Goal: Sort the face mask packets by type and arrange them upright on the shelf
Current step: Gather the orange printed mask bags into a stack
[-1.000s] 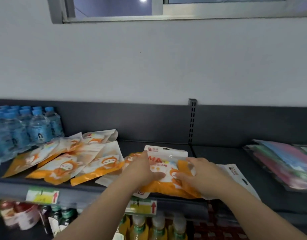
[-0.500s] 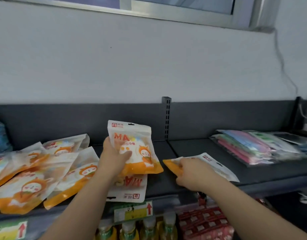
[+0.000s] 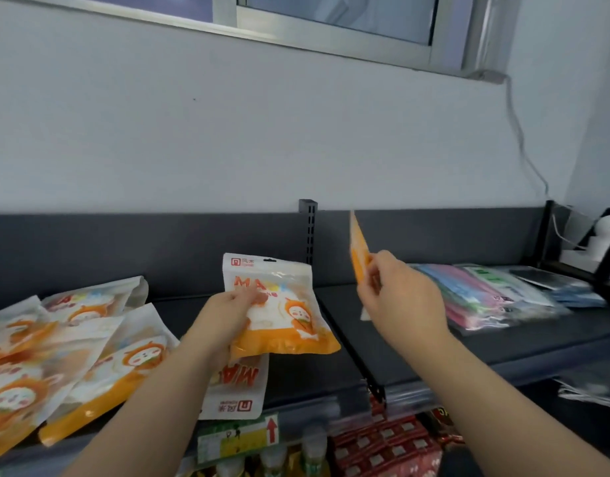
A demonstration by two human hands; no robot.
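The left hand [image 3: 228, 315] grips an orange packet [image 3: 283, 304] upright, just above the shelf [image 3: 296, 380]. The right hand [image 3: 400, 304] pinches a second packet [image 3: 358, 249] (seen edge-on) raised over the right bay. A flat packet [image 3: 238, 390] lies under the left wrist, a pile [image 3: 73, 339] lies at left, and pastel packs [image 3: 486, 297] lie at right.

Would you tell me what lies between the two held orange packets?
Head view: only bare dark shelf and its slotted upright, between the left packet and the right packet.
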